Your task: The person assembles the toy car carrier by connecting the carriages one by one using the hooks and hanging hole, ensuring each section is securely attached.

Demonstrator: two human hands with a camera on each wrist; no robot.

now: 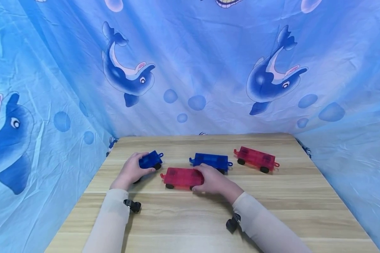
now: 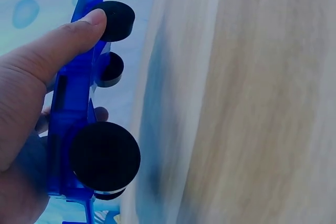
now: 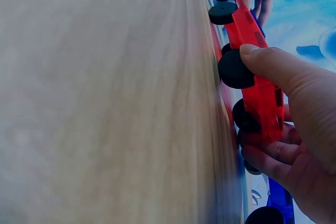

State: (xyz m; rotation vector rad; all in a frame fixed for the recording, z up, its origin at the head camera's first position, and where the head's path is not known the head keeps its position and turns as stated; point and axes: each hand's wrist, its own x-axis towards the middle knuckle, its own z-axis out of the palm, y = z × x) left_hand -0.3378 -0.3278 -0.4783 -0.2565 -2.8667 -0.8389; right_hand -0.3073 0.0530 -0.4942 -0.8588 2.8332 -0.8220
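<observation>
My left hand (image 1: 131, 171) grips a blue toy car (image 1: 149, 160) with black wheels at the left of the table; in the left wrist view the thumb lies against a wheel of the blue car (image 2: 68, 114). My right hand (image 1: 213, 180) holds the right end of a red car (image 1: 180, 176) with a hook at its left end. In the right wrist view, thumb and fingers hold the red car (image 3: 262, 93) on both sides. Just behind my right hand stands another blue car (image 1: 210, 160), its lower edge partly hidden.
A second red car (image 1: 256, 159) stands at the back right of the wooden table (image 1: 183, 218). Blue cloth (image 1: 190, 70) printed with dolphins hangs behind and beside the table. A small black device sits at each wrist.
</observation>
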